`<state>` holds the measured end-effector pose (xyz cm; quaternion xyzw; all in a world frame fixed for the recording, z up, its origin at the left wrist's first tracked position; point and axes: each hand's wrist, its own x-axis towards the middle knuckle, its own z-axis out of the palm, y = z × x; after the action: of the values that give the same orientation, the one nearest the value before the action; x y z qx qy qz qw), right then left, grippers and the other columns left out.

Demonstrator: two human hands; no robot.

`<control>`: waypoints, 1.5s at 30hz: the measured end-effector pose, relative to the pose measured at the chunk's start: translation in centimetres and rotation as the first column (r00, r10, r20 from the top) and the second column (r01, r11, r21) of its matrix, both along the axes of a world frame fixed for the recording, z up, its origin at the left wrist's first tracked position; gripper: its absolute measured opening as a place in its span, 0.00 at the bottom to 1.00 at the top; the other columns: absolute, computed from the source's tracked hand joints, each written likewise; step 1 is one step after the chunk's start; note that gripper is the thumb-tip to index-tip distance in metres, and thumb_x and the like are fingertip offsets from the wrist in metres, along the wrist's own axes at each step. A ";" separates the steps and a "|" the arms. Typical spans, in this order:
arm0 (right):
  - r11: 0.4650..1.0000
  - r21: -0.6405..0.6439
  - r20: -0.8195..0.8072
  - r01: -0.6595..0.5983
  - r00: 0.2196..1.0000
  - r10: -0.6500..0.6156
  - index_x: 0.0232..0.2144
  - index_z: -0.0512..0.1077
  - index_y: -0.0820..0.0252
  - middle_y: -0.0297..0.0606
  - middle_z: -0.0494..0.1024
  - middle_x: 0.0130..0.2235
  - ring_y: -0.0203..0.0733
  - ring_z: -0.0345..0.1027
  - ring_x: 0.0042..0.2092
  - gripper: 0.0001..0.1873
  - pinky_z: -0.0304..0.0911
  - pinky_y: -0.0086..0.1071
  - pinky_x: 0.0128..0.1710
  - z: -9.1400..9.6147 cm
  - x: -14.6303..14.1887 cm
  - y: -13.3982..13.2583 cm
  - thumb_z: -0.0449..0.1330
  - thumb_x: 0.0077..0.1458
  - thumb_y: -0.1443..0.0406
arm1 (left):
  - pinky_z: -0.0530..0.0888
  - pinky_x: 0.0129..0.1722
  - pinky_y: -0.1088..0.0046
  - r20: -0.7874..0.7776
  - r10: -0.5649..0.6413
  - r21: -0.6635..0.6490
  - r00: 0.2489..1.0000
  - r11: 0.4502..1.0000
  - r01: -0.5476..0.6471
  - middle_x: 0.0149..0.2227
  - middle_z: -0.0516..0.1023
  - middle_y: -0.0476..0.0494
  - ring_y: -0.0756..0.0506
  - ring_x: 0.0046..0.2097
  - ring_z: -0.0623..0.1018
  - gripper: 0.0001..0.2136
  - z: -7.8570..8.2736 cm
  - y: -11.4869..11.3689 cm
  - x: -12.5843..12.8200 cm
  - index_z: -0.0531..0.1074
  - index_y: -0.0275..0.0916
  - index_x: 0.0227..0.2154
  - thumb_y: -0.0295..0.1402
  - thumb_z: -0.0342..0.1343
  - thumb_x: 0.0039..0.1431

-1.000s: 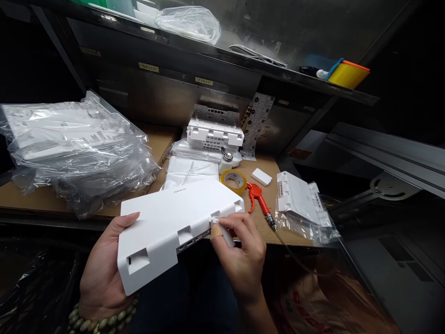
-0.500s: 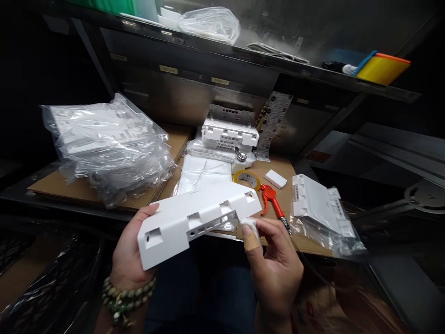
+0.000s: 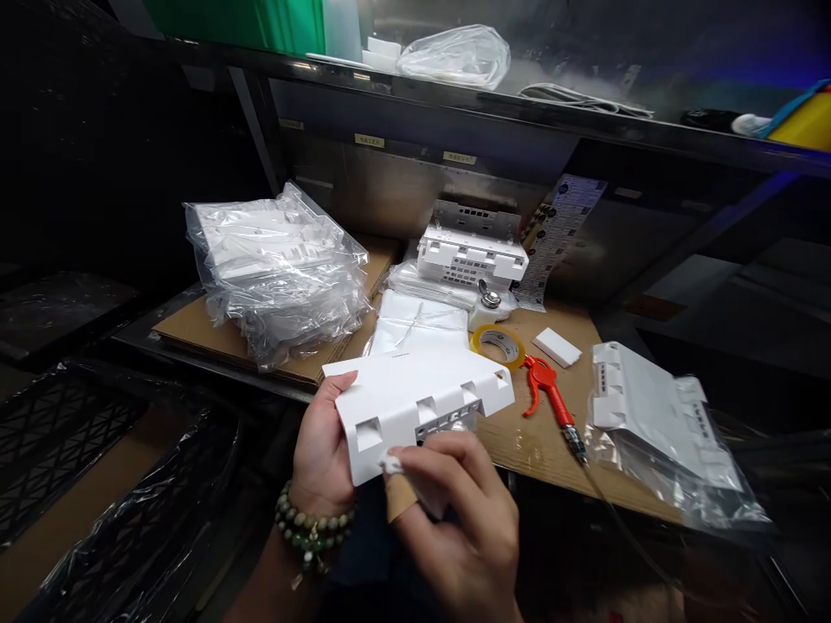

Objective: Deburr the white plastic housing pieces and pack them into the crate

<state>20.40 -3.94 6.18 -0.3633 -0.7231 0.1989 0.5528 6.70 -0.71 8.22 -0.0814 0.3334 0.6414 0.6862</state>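
My left hand (image 3: pixel 323 450) grips a white plastic housing (image 3: pixel 415 400) by its near-left end, thumb on the top face, holding it over the front edge of the bench. My right hand (image 3: pixel 454 519), with a tan bandage on the index finger, pinches a small white wipe (image 3: pixel 392 465) against the housing's near edge, which has cut-out slots. A bead bracelet (image 3: pixel 312 528) circles my left wrist.
On the cardboard-covered bench (image 3: pixel 538 441) lie a pile of bagged white housings (image 3: pixel 279 268), folded white bags (image 3: pixel 419 320), a tape roll (image 3: pixel 499 343), a red air blow gun (image 3: pixel 549 394), a small white block (image 3: pixel 557 346) and another bagged housing (image 3: pixel 655 415). A black crate (image 3: pixel 97 484) sits lower left.
My right hand slid the wipe along the housing's near edge from its right end to its left corner. The housing tilted and the view swung left.
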 end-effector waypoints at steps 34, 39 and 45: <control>0.841 -0.450 -0.473 0.300 0.719 -0.509 0.45 0.74 0.56 0.39 0.79 0.48 0.45 0.73 0.51 0.15 0.67 0.39 0.52 -3.0 6.8 5.9 0.62 0.62 0.53 | 0.65 0.67 0.54 -0.005 -0.180 0.252 0.984 0.952 0.175 0.60 0.78 0.46 0.35 0.66 0.70 0.33 -3.5 -2.3 -3.5 0.57 0.52 0.69 0.54 0.55 0.64; 0.736 -0.644 -0.683 -0.208 0.589 -0.432 0.43 0.72 0.56 0.33 0.81 0.37 0.42 0.76 0.37 0.21 0.69 0.34 0.38 -3.1 7.7 5.8 0.67 0.55 0.49 | 0.76 0.58 0.52 -0.223 -0.176 -0.001 0.959 0.984 0.180 0.57 0.81 0.50 0.29 0.63 0.73 0.49 -2.6 -3.1 -3.5 0.66 0.63 0.63 0.62 0.73 0.33; 0.841 -0.526 -0.681 -0.124 0.655 -0.329 0.39 0.68 0.55 0.28 0.76 0.30 0.34 0.68 0.28 0.18 0.66 0.29 0.31 -5.0 8.9 5.5 0.65 0.59 0.49 | 0.83 0.41 0.70 -0.633 -0.268 -0.160 0.727 0.963 0.216 0.40 0.87 0.45 0.32 0.49 0.83 0.33 -3.8 -1.4 -3.6 0.83 0.44 0.41 0.40 0.82 0.23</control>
<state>29.35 1.60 1.21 -0.4279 -0.3233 0.4884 0.6884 3.13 -2.07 4.39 0.1639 0.5817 0.5218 0.6021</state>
